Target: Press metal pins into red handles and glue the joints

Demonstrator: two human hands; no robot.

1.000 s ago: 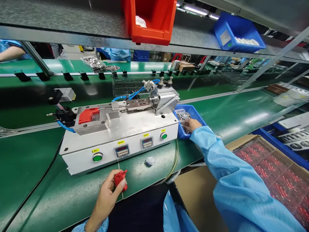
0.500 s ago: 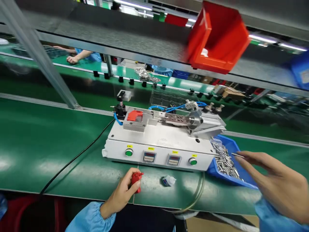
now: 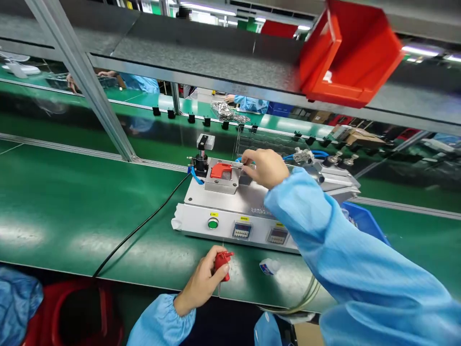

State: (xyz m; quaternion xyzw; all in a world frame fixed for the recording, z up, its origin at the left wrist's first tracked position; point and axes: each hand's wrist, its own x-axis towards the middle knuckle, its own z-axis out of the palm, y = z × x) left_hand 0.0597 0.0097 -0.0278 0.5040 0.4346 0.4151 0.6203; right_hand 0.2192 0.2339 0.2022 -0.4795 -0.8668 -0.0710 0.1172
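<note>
My left hand (image 3: pixel 206 278) is closed around a small red plastic part (image 3: pixel 222 265) above the front of the bench. My right hand (image 3: pixel 265 168) reaches over the white bench machine (image 3: pixel 230 204), fingers pinched on a thin metal pin (image 3: pixel 236 167). The pin points left, close to a red plastic piece (image 3: pixel 220 170) seated in the metal fixture block (image 3: pixel 221 185). Whether the pin touches that piece I cannot tell. My right hand and sleeve cover the middle of the machine and part of its front panel.
A small white bottle (image 3: pixel 269 266) lies before the machine. The blue bin (image 3: pixel 365 223) of metal pins at the right is partly behind my sleeve. An orange-red bin (image 3: pixel 353 57) sits on the overhead shelf (image 3: pixel 201 53). A black cable (image 3: pixel 140 226) crosses the bench; co-workers' sleeves show beyond.
My right hand has moved left from the blue bin to the fixture, carrying the metal pin. My left hand keeps the red part. The view has shifted slightly left.
</note>
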